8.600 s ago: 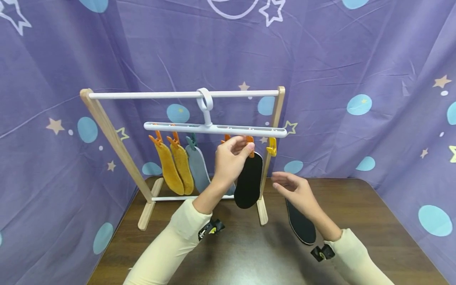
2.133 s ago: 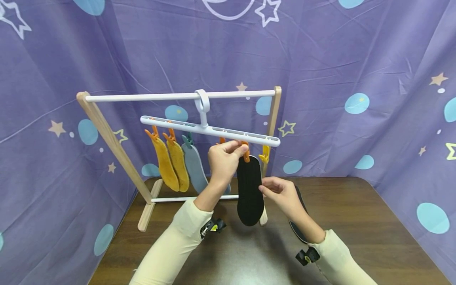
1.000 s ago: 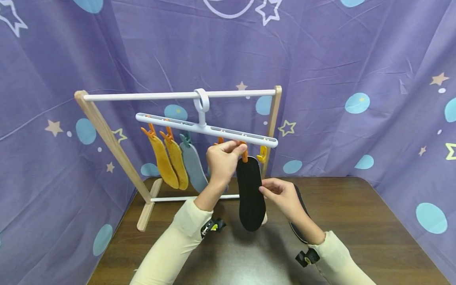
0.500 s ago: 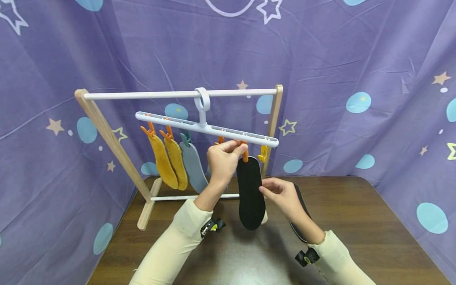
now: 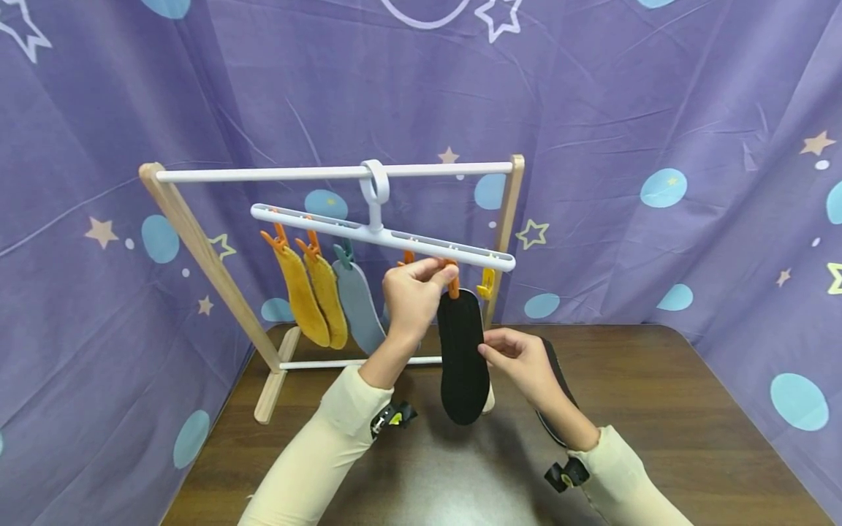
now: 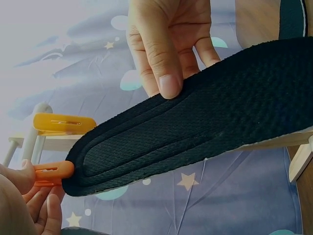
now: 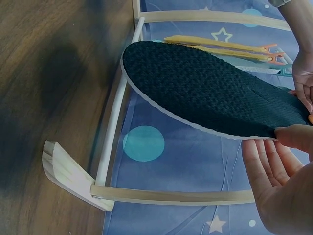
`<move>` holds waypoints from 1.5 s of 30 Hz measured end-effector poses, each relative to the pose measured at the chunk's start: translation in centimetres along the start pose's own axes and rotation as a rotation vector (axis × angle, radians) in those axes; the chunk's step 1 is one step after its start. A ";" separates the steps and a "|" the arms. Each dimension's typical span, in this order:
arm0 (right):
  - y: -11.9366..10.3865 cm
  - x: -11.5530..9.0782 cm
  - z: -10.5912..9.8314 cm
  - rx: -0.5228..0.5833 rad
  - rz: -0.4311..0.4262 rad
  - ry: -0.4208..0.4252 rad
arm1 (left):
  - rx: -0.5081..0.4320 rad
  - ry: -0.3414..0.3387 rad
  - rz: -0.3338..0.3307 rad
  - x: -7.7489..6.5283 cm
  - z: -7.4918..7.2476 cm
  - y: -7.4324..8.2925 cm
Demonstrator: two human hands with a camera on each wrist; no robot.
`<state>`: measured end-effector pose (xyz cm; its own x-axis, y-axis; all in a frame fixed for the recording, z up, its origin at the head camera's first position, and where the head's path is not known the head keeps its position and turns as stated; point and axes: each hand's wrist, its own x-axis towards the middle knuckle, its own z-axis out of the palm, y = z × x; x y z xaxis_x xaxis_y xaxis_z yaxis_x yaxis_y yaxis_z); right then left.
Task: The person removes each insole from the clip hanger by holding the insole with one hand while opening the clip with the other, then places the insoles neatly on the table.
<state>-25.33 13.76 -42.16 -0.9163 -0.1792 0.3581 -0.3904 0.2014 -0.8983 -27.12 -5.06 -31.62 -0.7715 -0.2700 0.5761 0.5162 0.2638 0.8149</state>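
Observation:
My left hand [image 5: 414,296] pinches an orange clip [image 5: 454,281] under the right half of the white hanger [image 5: 375,235]. A black insole [image 5: 463,365] reaches down from that clip; in the left wrist view the clip's tip meets the insole's narrow end. My right hand [image 5: 522,361] pinches the insole's right edge between thumb and fingers, as the right wrist view also shows. Tilted down on its right side, the hanger also carries a yellow clip [image 5: 487,283] with nothing in it. Another orange clip [image 5: 408,257] is mostly hidden behind my left hand.
Two yellow insoles [image 5: 302,296] and a grey-blue insole [image 5: 358,307] hang from clips on the hanger's left half. A wooden rack with a white rail [image 5: 263,175] bears the hanger. Another black insole [image 5: 554,361] lies on the brown table [image 5: 658,409], partly behind my right forearm.
Since the oldest frame, my right hand has come left and taken hold of the insole's edge. The hanger's right end and the insole have dropped. Over the last second almost nothing moves.

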 end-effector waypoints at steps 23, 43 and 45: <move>0.2 -0.2 0.0 0.006 0.014 0.009 | -0.001 -0.006 -0.004 -0.1 -0.1 -0.1; 0.2 -0.5 0.1 0.044 0.022 0.025 | 0.003 -0.015 0.003 0.0 0.0 -0.2; 0.3 -0.6 0.0 0.046 0.025 0.023 | -0.001 -0.013 -0.001 0.0 0.0 -0.2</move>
<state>-24.93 13.88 -42.64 -0.9277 -0.1521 0.3408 -0.3635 0.1607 -0.9176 -27.19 -5.14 -31.83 -0.7769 -0.2586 0.5741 0.5153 0.2627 0.8157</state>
